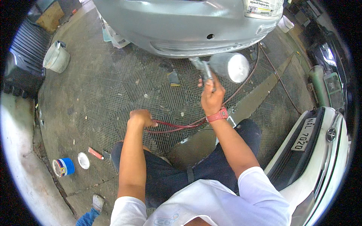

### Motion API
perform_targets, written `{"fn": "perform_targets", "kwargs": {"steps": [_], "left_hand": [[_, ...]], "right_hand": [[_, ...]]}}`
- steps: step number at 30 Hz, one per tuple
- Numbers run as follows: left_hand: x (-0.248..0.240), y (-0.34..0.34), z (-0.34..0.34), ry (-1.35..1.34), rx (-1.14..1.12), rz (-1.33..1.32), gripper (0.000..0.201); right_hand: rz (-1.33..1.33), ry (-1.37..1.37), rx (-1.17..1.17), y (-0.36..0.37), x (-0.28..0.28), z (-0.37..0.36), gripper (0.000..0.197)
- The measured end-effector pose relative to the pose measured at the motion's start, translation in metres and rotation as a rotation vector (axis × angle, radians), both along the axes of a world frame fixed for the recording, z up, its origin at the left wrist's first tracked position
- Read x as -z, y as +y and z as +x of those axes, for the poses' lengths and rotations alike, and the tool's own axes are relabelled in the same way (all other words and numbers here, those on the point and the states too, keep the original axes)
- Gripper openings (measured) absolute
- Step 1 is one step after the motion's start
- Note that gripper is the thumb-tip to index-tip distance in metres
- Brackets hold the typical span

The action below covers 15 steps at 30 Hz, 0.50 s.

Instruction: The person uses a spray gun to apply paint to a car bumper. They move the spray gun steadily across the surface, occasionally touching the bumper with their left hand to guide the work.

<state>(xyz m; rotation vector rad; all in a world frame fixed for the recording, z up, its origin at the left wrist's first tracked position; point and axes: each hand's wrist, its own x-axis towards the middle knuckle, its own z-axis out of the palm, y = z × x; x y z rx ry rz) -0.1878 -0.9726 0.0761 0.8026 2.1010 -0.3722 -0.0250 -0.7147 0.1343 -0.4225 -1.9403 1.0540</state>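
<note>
My right hand (213,97), with a red watch on its wrist, is closed around the handle of a spray gun (205,72). The gun is smeared by motion. A greyish cup with a white round lid (238,68) sits beside it and appears joined to it. Just beyond the gun's tip is the lower edge of a grey car bumper (203,32), partly masked with newspaper (264,8). My left hand (140,118) is closed on a looped red hose (169,126), low over the floor in front of my knees. The hose runs toward my right wrist.
A white car (316,147) stands close on my right. On the ribbed floor (109,90) lie a blue-and-white can (64,167), a white lid (83,161) and a red tube (95,153). A pale bucket (56,58) stands left; another person's foot (98,202) shows lower left.
</note>
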Motion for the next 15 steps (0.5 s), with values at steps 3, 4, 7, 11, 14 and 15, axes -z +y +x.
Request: {"fn": "perform_targets", "kwargs": {"steps": [3,4,7,11,14,15], "left_hand": [[0.002,-0.002,-0.002,0.003,0.029,-0.009,0.088],[0.003,-0.002,-0.002,0.000,0.035,0.009,0.088],[0.004,-0.002,-0.003,0.008,0.037,0.043,0.084],[0.002,-0.002,-0.001,0.023,0.001,0.070,0.076],[-0.001,-0.003,-0.001,0.009,0.019,0.015,0.081],[-0.002,-0.004,-0.001,0.008,0.042,-0.017,0.084]], "right_hand": [[-0.081,0.036,0.153,0.017,0.013,0.018,0.052],[-0.074,0.048,0.200,0.021,0.016,0.023,0.052],[-0.096,0.038,0.249,0.025,0.023,0.034,0.052],[-0.051,0.063,0.169,0.010,0.029,0.024,0.054],[-0.077,0.005,0.055,-0.012,0.030,0.004,0.055],[-0.029,0.006,0.037,-0.019,0.030,-0.004,0.056]]}}
